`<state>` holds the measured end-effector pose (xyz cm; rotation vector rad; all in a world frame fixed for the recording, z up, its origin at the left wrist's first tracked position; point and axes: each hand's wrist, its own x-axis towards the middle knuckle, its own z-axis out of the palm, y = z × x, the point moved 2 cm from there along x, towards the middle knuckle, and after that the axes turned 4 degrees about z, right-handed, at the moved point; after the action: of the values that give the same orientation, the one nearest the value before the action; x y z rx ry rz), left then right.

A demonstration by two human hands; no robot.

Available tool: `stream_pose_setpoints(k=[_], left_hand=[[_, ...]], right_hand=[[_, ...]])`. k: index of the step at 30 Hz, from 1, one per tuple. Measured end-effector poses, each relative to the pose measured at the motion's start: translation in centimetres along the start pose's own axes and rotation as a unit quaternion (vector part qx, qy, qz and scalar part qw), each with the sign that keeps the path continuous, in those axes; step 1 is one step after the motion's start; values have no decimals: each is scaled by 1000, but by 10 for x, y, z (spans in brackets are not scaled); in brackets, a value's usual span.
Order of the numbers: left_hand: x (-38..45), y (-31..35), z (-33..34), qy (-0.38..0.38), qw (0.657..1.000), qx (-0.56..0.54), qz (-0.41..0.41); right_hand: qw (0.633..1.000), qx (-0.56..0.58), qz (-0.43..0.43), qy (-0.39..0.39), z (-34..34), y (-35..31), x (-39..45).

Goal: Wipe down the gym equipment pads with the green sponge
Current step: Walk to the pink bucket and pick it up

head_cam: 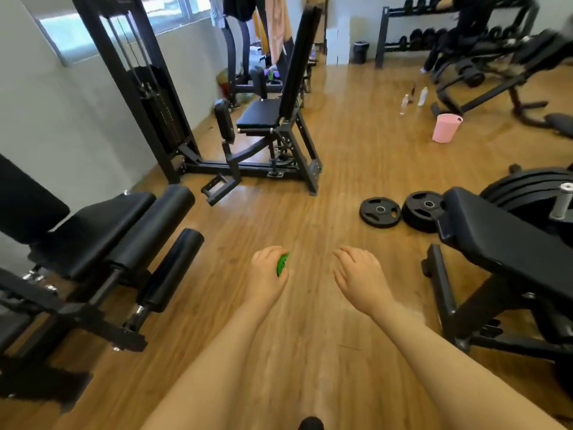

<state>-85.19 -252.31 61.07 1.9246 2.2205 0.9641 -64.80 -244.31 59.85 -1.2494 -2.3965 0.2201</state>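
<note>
My left hand (267, 274) is held out over the wooden floor, fingers curled round the green sponge (282, 264), of which only an edge shows. My right hand (359, 274) hangs beside it with loosely bent fingers and holds nothing. Black pads lie to both sides: the leg machine's seat pad (93, 225) and roller pads (155, 221) at the left, and a bench pad (508, 243) at the right. Farther ahead stands a seated machine with a black seat pad (259, 112) and tall back pad (299, 57).
Two weight plates (380, 211) lie on the floor near the right bench. A pink bucket (446, 127) and bottles (422, 96) stand farther back. A dumbbell rack (440, 32) lines the far wall, with a person in dark clothes near it. Open wooden floor runs down the middle.
</note>
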Motion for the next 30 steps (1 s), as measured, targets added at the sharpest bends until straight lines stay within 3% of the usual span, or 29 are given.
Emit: stream_pose_setpoints(k=[5,14,22,30], left_hand=[[135,-25,33,-29,999,-2,25],[343,-30,150,-63,995,-50,54],[582,-35,248,-73,994,-69,34],[775,-45,309,-95,992,-59,62]], right_hand=[[998,1,47,37,8,41,113],[993,-17,107,50,48,165,305],[988,-11,148,30,83,304,520],[989,-25,145,1,88,403,683]])
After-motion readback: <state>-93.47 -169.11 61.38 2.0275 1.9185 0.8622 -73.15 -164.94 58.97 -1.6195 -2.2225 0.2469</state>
